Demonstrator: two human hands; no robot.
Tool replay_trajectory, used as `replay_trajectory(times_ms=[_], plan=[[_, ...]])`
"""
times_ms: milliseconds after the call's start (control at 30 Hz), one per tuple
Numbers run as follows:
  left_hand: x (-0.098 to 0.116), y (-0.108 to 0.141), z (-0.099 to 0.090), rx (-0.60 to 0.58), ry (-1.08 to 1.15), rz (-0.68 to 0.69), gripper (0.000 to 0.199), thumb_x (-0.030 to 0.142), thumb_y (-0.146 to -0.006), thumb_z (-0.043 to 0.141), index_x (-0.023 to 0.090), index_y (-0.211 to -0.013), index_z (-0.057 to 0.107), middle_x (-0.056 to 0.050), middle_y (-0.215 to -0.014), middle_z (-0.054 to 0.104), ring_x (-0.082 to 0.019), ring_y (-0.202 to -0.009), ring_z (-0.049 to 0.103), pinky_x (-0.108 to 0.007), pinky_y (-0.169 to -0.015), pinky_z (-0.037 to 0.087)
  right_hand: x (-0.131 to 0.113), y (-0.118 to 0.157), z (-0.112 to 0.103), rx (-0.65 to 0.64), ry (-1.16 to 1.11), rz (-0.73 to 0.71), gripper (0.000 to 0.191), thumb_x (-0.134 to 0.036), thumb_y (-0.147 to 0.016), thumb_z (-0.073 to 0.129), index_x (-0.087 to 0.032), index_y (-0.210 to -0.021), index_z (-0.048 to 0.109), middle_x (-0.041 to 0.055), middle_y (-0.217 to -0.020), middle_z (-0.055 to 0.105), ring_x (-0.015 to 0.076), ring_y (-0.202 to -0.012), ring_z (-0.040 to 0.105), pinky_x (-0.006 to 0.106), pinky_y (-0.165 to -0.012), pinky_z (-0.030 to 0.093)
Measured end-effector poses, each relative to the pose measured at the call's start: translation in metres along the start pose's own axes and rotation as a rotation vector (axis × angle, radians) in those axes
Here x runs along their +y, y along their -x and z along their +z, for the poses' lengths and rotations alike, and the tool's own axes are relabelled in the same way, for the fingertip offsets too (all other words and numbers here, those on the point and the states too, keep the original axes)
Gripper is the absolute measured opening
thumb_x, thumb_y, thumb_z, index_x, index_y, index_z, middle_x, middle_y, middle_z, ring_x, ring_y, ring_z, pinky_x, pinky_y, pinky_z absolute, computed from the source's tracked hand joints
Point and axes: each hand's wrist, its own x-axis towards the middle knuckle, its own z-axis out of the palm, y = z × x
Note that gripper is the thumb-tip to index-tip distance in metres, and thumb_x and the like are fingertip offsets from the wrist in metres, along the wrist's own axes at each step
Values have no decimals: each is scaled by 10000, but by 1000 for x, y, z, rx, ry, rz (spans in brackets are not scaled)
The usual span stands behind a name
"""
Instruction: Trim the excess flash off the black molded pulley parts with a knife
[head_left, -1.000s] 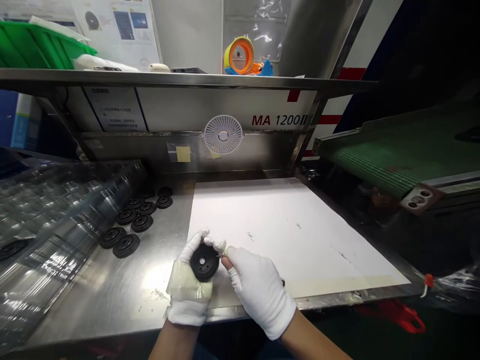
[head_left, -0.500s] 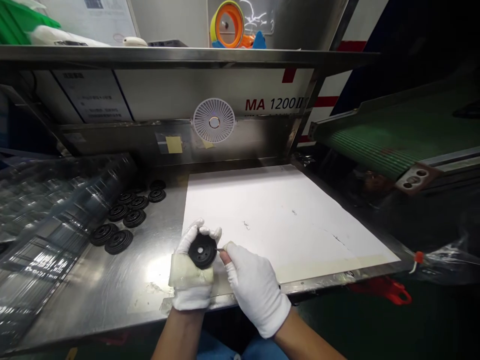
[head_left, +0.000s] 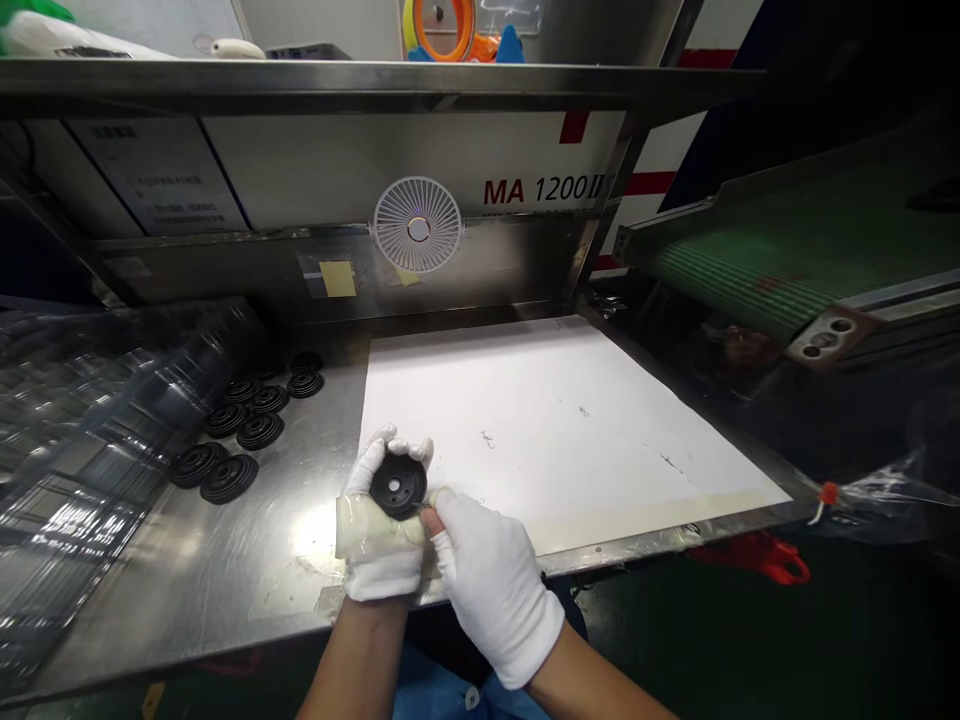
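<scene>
My left hand (head_left: pixel 382 545), in a white glove with a pale cover around the palm, is closed round a black round wheel-like part (head_left: pixel 398 485). The part has a bright centre hole and smaller holes around it, and its flat face is turned up to me. My right hand (head_left: pixel 487 575), also in a white glove with a bare thumb tip, is pinched at the part's lower right edge. Between its fingers is a thin pointed tool (head_left: pixel 424 506), mostly hidden. Several similar black ribbed parts (head_left: pixel 260 430) lie on the metal table to the left.
Clear plastic trays (head_left: pixel 97 450) are stacked at the left. A white sheet (head_left: pixel 540 430) covers the table's right side. Behind stand a small white fan (head_left: pixel 418 225) and a metal shelf (head_left: pixel 375 88) with tape on it. A green conveyor (head_left: pixel 780 260) runs at right.
Around the part's rim, my right hand's pinch has shifted from the right side to the lower right. The part is tilted slightly differently. My view has tipped down a little.
</scene>
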Motion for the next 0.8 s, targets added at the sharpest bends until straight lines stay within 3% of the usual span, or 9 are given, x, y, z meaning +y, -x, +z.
replay_trajectory(times_ms=[133, 200, 267, 333, 467, 667, 800], plan=[[1, 0, 4, 44, -12, 39, 154, 182, -789, 594, 163, -935, 637, -19, -819, 618, -128, -805, 614, -366, -908, 491, -4, 0, 2, -9, -7, -31, 188, -312, -980, 391, -251, -827, 483, -43, -733, 578, 158, -639, 517, 273, -573, 248], [5, 3, 5, 24, -98, -41, 292, 210, -785, 574, 175, -1071, 620, -82, -963, 647, -221, -940, 621, -421, -858, 512, -1, -2, 0, -4, 14, -46, 190, -318, -983, 392, -251, -835, 490, -41, -743, 586, 161, -645, 514, 272, -575, 245], [11, 7, 5, -23, -161, -155, 418, 211, -758, 550, 167, -1173, 582, -134, -1023, 644, -287, -959, 619, -469, -791, 525, 3, -4, -2, 2, 37, -54, 192, -321, -984, 396, -248, -835, 493, -38, -760, 593, 162, -660, 517, 272, -583, 245], [16, 8, 4, -53, -166, -201, 448, 185, -724, 540, 142, -1168, 582, -122, -908, 652, -257, -837, 635, -444, -744, 533, 7, -6, -4, 12, 64, -48, 190, -318, -983, 403, -245, -832, 493, -34, -763, 591, 163, -669, 521, 276, -588, 244], [14, 5, 6, 9, -135, -128, 297, 143, -721, 571, 139, -1014, 625, -28, -689, 589, -144, -650, 584, -322, -679, 526, 10, -5, -4, 29, 97, -14, 171, -315, -981, 411, -247, -854, 504, -36, -741, 583, 161, -643, 514, 288, -580, 232], [4, -2, 8, 126, -83, -26, 164, 145, -740, 638, 161, -903, 626, 16, -662, 551, -108, -646, 563, -274, -679, 517, -2, 3, 1, 22, 47, -22, 152, -294, -970, 426, -248, -847, 502, -41, -749, 589, 154, -642, 513, 295, -576, 227], [4, 1, 6, 93, -89, 63, 230, 128, -750, 600, 170, -975, 624, 1, -741, 588, -117, -734, 587, -331, -817, 512, -8, 3, 3, 6, 15, -43, 165, -284, -968, 426, -249, -821, 493, -44, -747, 583, 154, -658, 524, 293, -590, 244]])
